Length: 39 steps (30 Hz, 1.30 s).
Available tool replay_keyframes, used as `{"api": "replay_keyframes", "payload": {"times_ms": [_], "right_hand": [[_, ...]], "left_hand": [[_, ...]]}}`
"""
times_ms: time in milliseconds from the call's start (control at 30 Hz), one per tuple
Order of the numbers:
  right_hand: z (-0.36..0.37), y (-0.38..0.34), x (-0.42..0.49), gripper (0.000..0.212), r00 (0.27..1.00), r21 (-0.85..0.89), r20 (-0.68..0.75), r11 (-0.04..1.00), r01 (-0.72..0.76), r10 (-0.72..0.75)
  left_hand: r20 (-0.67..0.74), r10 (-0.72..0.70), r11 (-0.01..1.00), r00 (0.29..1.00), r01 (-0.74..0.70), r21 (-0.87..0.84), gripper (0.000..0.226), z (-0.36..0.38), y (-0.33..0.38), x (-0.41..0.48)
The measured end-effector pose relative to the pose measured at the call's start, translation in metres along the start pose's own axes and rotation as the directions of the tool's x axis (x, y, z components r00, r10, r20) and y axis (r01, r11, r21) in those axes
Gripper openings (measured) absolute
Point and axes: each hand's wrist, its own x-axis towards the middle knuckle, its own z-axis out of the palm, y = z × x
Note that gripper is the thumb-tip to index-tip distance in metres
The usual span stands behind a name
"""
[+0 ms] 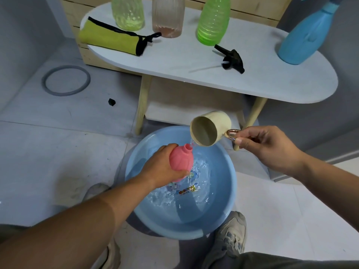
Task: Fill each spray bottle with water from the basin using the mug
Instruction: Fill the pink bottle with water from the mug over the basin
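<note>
Plastic, thin-walled and pink, the small round spray bottle [179, 162] sat in your left hand [161, 167]. The fingers were curled round its belly, and you held it above the water in the wide blue plastic basin [231, 183] on the floor. Its long axis leaned off upright, with the open neck pointing up and to the right, toward the lip of the cream plastic mug [209, 131].

Your right hand [268, 148] pinched the mug's gold ring handle [232, 134] between thumb and forefinger. The mug was tipped well over, its mouth facing you and down to the left, just above and beside the neck. A thin stream of water [191, 142] ran from the lip to the neck; whether all of it went in could not be told.

By my reckoning the bottle was light and slightly squeezable, would grow heavier as it took water, and was likely slippery where wet. The belly was the sound place to hold it, since the neck had to be free. A hard squeeze would probably push water back out. The mug looked stiff and light, and a pinch on that narrow ring gave you little control of the tilt.
</note>
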Motion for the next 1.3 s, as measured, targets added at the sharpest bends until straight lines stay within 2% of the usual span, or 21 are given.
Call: {"api": "replay_keyframes", "payload": {"times_ms": [333,700,800,1133,1300], "right_hand": [[0.0011,-0.0053,0.0009,0.014,0.996,-0.105,-0.009,0.991,0.082,-0.083],[0.0025,-0.0069,0.0022,0.006,0.990,-0.175,-0.013,0.975,0.134,-0.139],[0.0019,-0.0059,0.0027,0.010,0.986,-0.209,0.001,0.964,0.162,-0.166],[0.0021,0.0023,0.0068,0.012,0.943,-0.372,0.036,0.871,0.321,-0.332],[0.0035,0.0030,0.0078,0.012,0.911,-0.448,0.076,0.802,0.394,-0.405]], "left_hand": [[0.020,-0.015,1.000,1.000,0.015,0.004,0.087,0.0026,-0.0040,0.0019],[0.016,-0.015,1.000,1.000,0.015,-0.001,0.088,0.0031,-0.0069,0.0028],[0.018,-0.014,1.000,1.000,0.013,0.006,0.088,0.0034,-0.0076,0.0034],[0.002,-0.022,1.000,1.000,0.022,-0.008,0.083,0.0048,-0.0082,0.0051],[0.012,-0.034,0.999,0.999,0.034,-0.005,0.089,0.0049,-0.0073,0.0044]]}}
